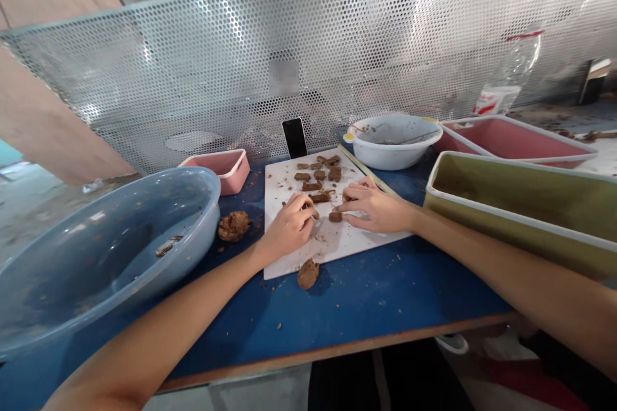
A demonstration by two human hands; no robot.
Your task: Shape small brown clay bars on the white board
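Note:
A white cutting board (pixel 337 241) lies on the blue table, with several small brown clay-like blocks (pixel 311 185) on its far half. My left hand (pixel 289 228) rests on the board with its fingers curled and pinched on a brown piece. My right hand (pixel 376 205) lies beside it, thumb and fingers pinching a small brown block (pixel 335 216). A brown lump (pixel 307 273) sits at the board's near edge, and a larger lump (pixel 234 225) lies on the table left of the board.
A big blue basin (pixel 96 257) stands at the left, a small pink box (pixel 226 167) behind it. A phone (pixel 294 137) leans on the perforated metal screen. A white bowl (pixel 393 141), a pink tray (pixel 515 138) and a green tray (pixel 525 205) stand at the right.

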